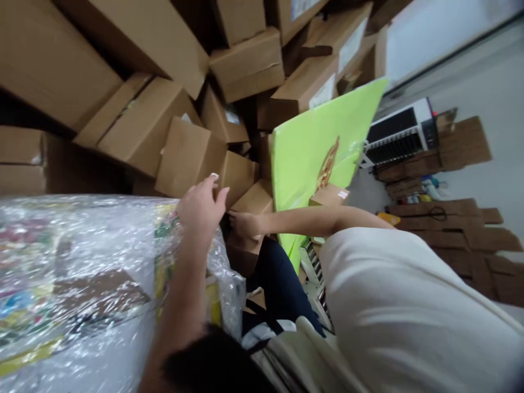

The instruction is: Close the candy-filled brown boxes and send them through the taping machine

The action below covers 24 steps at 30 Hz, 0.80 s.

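- Flat-faced bundle in clear, crinkled plastic film (102, 251), lower left: probably slippery; best held by opposite edges.
- Lime-green flat panel (307, 147), right of centre: seemingly stiff.
- Tan cardboard box (188, 155), above the left hand: closed, contents hidden; likely stiff, held by opposite sides.
- Left hand (202, 202), at the bundle's edge: thumb and fingers apart.
- Right hand (245, 224), amid boxes: grip cannot be told.

Cannot read the blurred labels (322, 91) or the print (327, 166) on the green board (303, 139). Cannot tell any grip of the right hand (246, 224) on the box (257, 197). Cannot see the whole wrapped pack (123, 237), cut off at left, or identify the small far items (432, 188).
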Available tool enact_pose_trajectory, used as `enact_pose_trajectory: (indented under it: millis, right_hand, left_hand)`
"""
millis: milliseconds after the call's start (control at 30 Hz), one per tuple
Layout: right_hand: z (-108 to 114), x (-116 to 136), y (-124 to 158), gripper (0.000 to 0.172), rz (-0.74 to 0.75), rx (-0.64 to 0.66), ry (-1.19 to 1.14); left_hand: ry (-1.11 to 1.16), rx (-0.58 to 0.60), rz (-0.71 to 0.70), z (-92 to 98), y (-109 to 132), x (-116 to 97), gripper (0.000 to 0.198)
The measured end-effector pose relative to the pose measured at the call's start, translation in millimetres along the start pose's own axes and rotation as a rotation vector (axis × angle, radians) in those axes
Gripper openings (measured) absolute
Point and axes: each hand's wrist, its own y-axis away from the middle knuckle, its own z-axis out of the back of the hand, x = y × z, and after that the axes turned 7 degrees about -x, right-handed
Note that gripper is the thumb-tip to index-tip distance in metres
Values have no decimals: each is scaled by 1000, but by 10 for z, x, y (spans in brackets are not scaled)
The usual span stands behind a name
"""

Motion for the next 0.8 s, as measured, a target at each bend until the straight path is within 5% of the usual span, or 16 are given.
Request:
enact_pose_trajectory:
  millis: [100, 200, 267, 367, 433, 600, 800]
  right_hand:
    - [53, 161, 262, 24, 130, -3, 174]
    - [65, 346, 690, 25, 142, -213, 24]
    - [4, 316, 1035, 22, -5, -506, -289]
    - [-165, -55, 1504, 19, -435, -1002, -930]
    - [-288, -422, 1700, 28, -607, -1114, -1210]
    - [-448, -1072, 1676, 33, -575, -1251, -1566]
    - [-458, -1316, 1476, 23, -429, -1398, -1910]
  left_hand:
    - [-68, 21, 26, 39, -27, -46, 47]
    - [-197, 53, 27, 86, -54, -121, 50]
    - [-296, 76, 23, 97, -65, -165, 53]
    - [-440, 115, 14, 62, -78, -194, 53]
    - [-514, 118, -27, 16, -78, -197, 52]
    - [-618, 112, -251, -154, 28, -305, 56]
    - [-686, 404, -435, -746, 393, -707, 99]
